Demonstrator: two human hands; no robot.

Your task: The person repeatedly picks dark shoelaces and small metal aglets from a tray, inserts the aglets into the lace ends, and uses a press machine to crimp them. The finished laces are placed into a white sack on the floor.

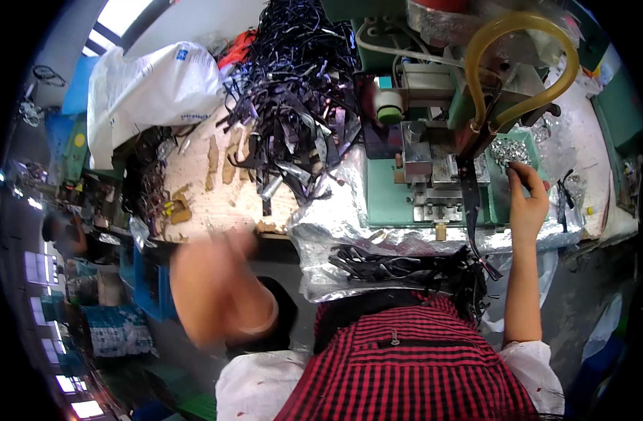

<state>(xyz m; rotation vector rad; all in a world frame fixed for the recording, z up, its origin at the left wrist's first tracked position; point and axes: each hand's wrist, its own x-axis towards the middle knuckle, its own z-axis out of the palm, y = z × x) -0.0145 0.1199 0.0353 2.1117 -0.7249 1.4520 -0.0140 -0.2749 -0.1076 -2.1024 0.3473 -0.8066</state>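
My right hand (pixel 529 200) is at the near edge of a pile of small silvery metal pieces (pixel 509 151) in a green tray, thumb and forefinger drawn together. Whatever lies between those fingertips is too small to make out. My left hand (pixel 220 288) is smeared by motion in front of the table's edge, so its fingers cannot be read. Between the hands stands a green bench press (pixel 388 196) with a metal die block (pixel 434 168). A black strap (pixel 471 210) hangs down at the press, left of my right hand.
A large heap of black straps (pixel 293 91) covers the back of the table, beside a white sack (pixel 149 95). More black strips (pixel 406 270) lie over my lap. A yellowish hose (pixel 571 52) loops above the press. A blue crate (pixel 149 284) stands low at left.
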